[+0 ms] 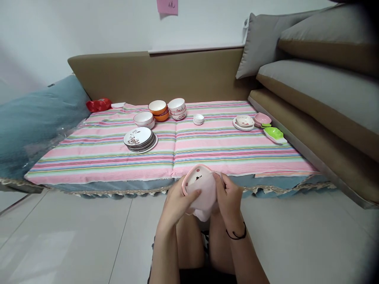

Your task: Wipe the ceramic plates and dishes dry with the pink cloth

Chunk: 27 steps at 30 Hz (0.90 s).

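Above my knees, my left hand (179, 197) grips a small pink-rimmed dish (192, 178) with a printed face on its white inside. The left thumb presses a pale pink cloth (205, 193) against it. My right hand (229, 197) pinches the cloth at the dish's right side, with the thumb on top. The cloth covers much of the dish and hangs below it. Most fingers of both hands are hidden behind the dish and cloth.
On the striped sofa cover (207, 148) stand stacked plates (138, 137), white bowls (177, 105), orange bowls (158, 106) and tiny dishes (198, 118). To the right are a patterned bowl (244, 120), pink bowls (262, 118) and a green dish (274, 134). Stacked cushions (319, 86) flank them.
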Each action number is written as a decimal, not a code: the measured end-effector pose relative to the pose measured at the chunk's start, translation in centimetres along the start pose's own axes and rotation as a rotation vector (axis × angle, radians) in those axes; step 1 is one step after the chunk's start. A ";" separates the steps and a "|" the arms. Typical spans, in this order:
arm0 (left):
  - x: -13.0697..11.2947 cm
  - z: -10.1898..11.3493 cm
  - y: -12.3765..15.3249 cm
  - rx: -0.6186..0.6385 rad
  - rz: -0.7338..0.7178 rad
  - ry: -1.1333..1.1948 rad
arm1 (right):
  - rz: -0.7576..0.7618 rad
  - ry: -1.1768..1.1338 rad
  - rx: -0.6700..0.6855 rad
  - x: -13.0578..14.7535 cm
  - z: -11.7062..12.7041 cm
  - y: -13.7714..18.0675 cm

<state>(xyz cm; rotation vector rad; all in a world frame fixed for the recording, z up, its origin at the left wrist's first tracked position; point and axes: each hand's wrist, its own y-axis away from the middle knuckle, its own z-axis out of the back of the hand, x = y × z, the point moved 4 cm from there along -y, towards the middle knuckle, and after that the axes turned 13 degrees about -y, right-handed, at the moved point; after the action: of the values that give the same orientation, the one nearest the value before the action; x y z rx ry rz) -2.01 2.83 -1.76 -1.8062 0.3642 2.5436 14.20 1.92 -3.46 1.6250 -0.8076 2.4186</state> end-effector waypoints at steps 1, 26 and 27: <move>0.1 0.0 -0.1 0.022 0.006 0.003 | 0.003 -0.024 0.020 0.1 -0.1 0.0; 1.8 0.4 -1.0 -0.208 0.099 0.127 | -0.118 -0.110 0.325 0.3 -0.5 -0.4; 1.5 0.2 -1.0 -0.167 0.067 0.104 | -0.115 -0.068 0.326 0.1 -0.5 -0.4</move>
<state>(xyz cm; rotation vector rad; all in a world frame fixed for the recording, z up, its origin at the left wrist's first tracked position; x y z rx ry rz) -2.54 3.65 -3.34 -2.0223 0.2225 2.6016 13.84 2.50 -3.34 1.8134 -0.3263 2.5254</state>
